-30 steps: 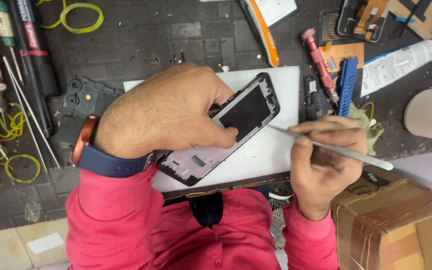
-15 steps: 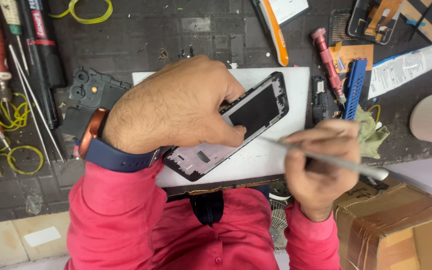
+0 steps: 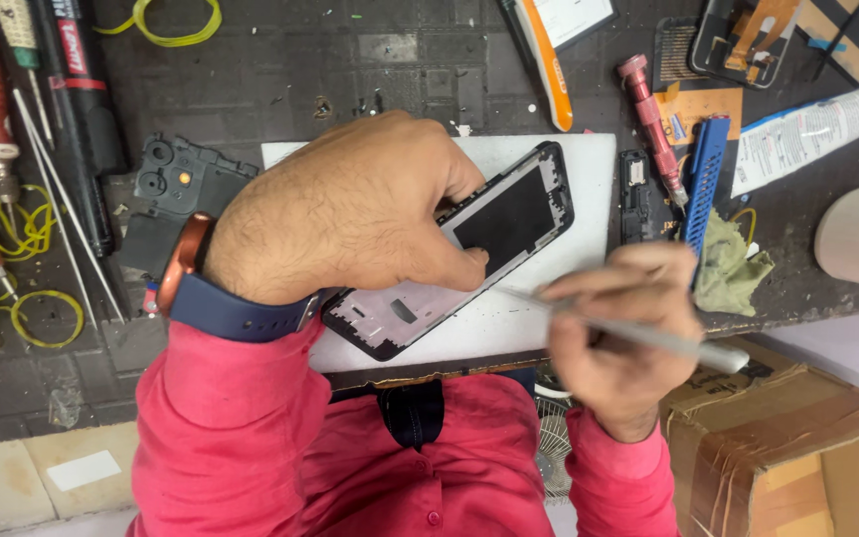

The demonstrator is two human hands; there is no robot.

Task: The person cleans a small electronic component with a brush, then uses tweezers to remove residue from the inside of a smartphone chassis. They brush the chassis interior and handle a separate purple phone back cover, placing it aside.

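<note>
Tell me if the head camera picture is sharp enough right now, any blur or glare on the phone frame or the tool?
Head view: the phone frame is fairly sharp, evenly lit, with no strong glare on its dark panel; the right hand and its thin metal tool look smeared by motion blur; the left hand is clear and hides part of the frame; shadows on the white mat are soft.

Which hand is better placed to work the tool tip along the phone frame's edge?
Right. The right hand already holds the thin metal tool, its tip beside the phone frame. The left hand is busy pressing the frame onto the white pad.
</note>
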